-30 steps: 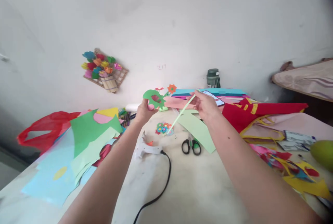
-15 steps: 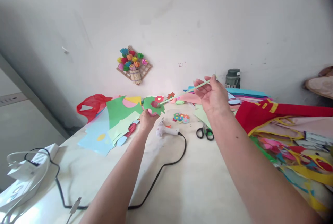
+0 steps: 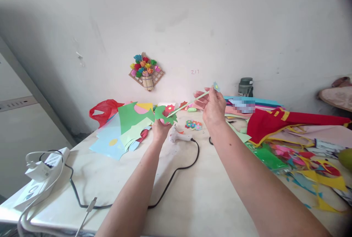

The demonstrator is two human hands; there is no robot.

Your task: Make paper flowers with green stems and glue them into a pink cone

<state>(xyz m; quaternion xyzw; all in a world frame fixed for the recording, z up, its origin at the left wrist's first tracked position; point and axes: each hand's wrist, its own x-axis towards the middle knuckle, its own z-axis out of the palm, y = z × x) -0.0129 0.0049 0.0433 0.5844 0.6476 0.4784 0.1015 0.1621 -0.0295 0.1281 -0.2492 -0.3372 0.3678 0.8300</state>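
Two paper pieces were held above the desk [image 3: 192,196], and from my remote post I recorded both as supported by the fingers alone. The left hand [image 3: 161,130] had its fingers closed in a pinch on a green paper cut-out [image 3: 160,112], near the lower edge. The right hand [image 3: 214,108] had thumb and forefinger drawn together around the upper end of a pale green strip [image 3: 188,104], just beside a small blue flower [image 3: 216,86]; its other fingers were loosely spread. The strip slanted down between the hands to the cut-out; whether its lower end was fixed there or merely pressed, I could not tell. In my judgement, sound handling called for a light pinch, the strip kept straight, the petals spared any pressure, and the left hand held steady so that the thin paper would not crease. I noted a white glue gun [image 3: 180,136] on the desk, with a cluster of paper flowers [image 3: 193,124] just beyond it, and judged its black cord [image 3: 178,169] best left unsnagged.
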